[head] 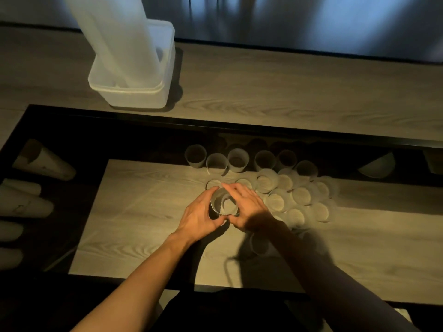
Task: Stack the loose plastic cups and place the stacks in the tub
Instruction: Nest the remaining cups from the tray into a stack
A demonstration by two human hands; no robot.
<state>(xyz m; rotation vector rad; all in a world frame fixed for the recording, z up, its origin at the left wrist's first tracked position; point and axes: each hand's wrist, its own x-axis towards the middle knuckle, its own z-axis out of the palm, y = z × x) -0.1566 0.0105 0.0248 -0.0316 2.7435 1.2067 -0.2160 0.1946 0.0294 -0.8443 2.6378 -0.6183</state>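
Translucent, frosted cup stack [224,205] stands rim-up, gripped round its sides by left hand [199,218] and right hand [248,208].

translucent white cups [278,202], frosted white tub [134,92], grey woodgrain table [148,212] w/ black frame

We find the widest open stretch on the table [143,212] left of centre, bare from the dark frame to our hands. The centre is taken: the left hand [199,216] and right hand [247,207] both curl round a cup [224,203]. To their right the loose cups [299,195] crowd rim against rim with no gap to reach through, and a back row [237,160] closes the far side. Lying stacks [43,161] line the left edge. The lower right of the table is bare. At upper left stands the tub [134,92]; tall stacks [115,39] lean out of it and fill most of its mouth.
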